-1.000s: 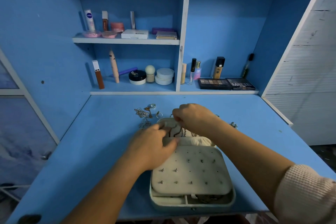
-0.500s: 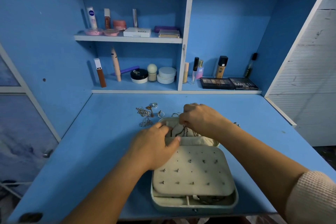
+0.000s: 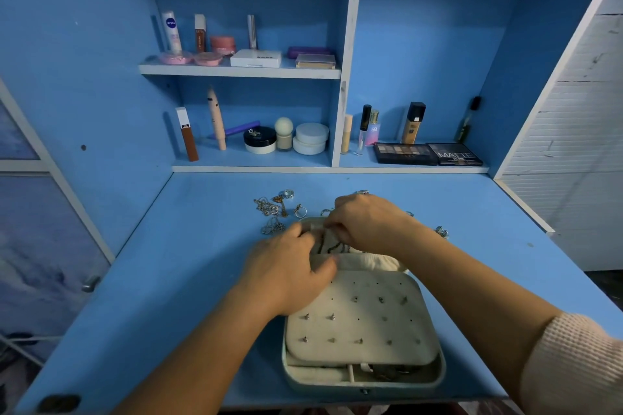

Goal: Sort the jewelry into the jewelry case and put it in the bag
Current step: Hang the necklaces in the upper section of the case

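Observation:
An open pale jewelry case (image 3: 438, 377) lies on the blue desk near the front edge. Its cream earring panel (image 3: 367, 323) carries several studs. In the lid behind it, dark necklace chains (image 3: 332, 246) hang above a cream pocket. My left hand (image 3: 290, 271) rests on the lid's left side, fingers pressing the pocket edge. My right hand (image 3: 364, 221) pinches the top of a chain at the lid's upper edge. Loose jewelry (image 3: 274, 209), rings and chains, lies on the desk just behind the case to the left. A small piece (image 3: 441, 232) lies to the right.
Shelves at the back hold cosmetics: bottles, jars, a white box (image 3: 256, 58), and eyeshadow palettes (image 3: 426, 154). Blue side walls close in the desk left and right. The desk's front edge runs just below the case. No bag is in view.
The hands stay at the case lid with only small finger shifts on the chain. The camera view has shifted slightly.

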A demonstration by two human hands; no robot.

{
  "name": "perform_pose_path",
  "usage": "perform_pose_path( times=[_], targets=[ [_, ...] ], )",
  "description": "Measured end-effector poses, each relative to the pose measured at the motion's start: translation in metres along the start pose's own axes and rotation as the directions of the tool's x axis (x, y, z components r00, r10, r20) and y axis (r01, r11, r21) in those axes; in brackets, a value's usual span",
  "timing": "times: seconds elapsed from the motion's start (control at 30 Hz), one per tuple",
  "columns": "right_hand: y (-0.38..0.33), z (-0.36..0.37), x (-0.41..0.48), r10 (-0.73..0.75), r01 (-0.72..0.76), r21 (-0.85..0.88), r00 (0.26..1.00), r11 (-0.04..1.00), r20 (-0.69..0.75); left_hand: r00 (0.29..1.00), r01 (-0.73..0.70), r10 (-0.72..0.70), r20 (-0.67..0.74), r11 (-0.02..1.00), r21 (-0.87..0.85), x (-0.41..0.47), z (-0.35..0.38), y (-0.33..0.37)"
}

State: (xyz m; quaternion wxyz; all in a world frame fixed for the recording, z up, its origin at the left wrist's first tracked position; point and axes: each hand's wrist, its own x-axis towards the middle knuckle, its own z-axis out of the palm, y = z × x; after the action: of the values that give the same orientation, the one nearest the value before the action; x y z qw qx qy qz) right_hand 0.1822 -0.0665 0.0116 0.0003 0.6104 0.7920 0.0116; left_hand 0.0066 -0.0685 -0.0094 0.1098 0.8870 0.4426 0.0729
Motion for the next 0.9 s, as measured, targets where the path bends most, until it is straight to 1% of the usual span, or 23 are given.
perform_pose_path(
  times=[0.1,0.27,0.37,0.43,0.53,0.7,0.77,0.9],
  targets=[
    [-0.003,-0.001,0.001,0.052,-0.053,0.014,0.998,0.999,0.04,1.0,-0.015,0.015,-0.01,1.0,-0.009,0.001,0.0,-0.001],
    [-0.004,0.001,0.007,0.253,-0.261,0.114,0.964,0.959,0.081,1.0,-0.023,0.022,0.01,1.0,0.008,0.003,0.0,-0.002],
    [-0.005,-0.002,0.013,0.31,-0.334,0.178,0.939,0.926,0.149,1.0,-0.02,0.02,0.013,1.0,-0.009,0.003,0.001,-0.003],
    [-0.007,-0.007,0.015,0.334,-0.367,0.19,0.924,0.911,0.186,1.0,-0.02,0.021,0.011,1.0,-0.013,0.004,0.001,-0.003],
    [-0.007,-0.011,0.016,0.312,-0.352,0.182,0.926,0.918,0.213,1.0,-0.022,0.022,0.011,1.0,0.009,0.006,0.001,-0.003],
    [-0.008,-0.01,0.007,0.225,-0.249,0.236,0.966,0.939,0.125,1.0,-0.019,0.019,0.008,1.0,0.009,0.006,0.001,-0.003],
    [-0.007,-0.006,0.005,0.231,-0.249,0.238,0.968,0.939,0.102,1.0,-0.02,0.02,-0.002,1.0,0.007,0.005,0.001,-0.003],
    [-0.003,0.002,0.004,0.301,-0.313,0.27,0.95,0.911,0.086,1.0,-0.016,0.016,0.002,1.0,-0.012,0.006,0.001,-0.003]
  ],
)
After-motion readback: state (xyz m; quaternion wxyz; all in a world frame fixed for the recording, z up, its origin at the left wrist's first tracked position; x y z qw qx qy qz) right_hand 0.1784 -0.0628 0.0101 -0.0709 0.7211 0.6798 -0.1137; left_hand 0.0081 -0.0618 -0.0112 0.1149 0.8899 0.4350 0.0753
